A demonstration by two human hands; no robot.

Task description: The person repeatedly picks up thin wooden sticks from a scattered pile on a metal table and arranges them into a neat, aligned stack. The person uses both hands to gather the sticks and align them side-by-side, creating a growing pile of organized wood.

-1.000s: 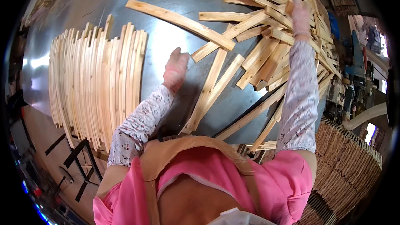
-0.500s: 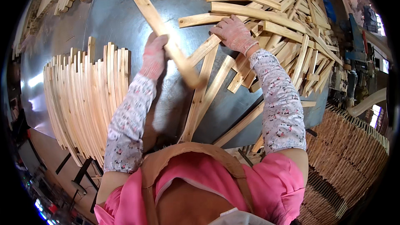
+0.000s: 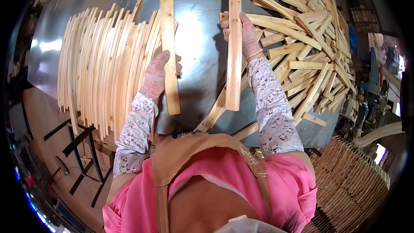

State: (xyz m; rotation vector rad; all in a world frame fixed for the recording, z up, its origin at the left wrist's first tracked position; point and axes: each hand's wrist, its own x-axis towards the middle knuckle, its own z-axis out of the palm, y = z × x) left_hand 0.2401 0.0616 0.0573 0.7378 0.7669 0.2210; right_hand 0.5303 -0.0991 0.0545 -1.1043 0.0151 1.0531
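In my gloved left hand (image 3: 158, 72) is a long pale wooden slat (image 3: 170, 56), standing nearly lengthwise to me with the fingers wrapped round its middle. My gloved right hand (image 3: 247, 35) grips a second wooden slat (image 3: 234, 69), roughly parallel to the first and a hand's span or more to its right. Beside the left hand lies a row of slats (image 3: 101, 69) set side by side on the metal table (image 3: 194, 82). Close to the right hand is a jumbled heap of slats (image 3: 319, 67), pointing many ways.
Loose slats (image 3: 215, 111) lie on the table near my body, below the right-hand slat. A large stack of wooden strips (image 3: 349, 181) stands at the lower right. On the floor at the left is a black metal frame (image 3: 82, 155).
My right hand has lifted a slat from the heap and holds it up. The slat in my left hand has swung from slanted to nearly straight, and my view has shifted.
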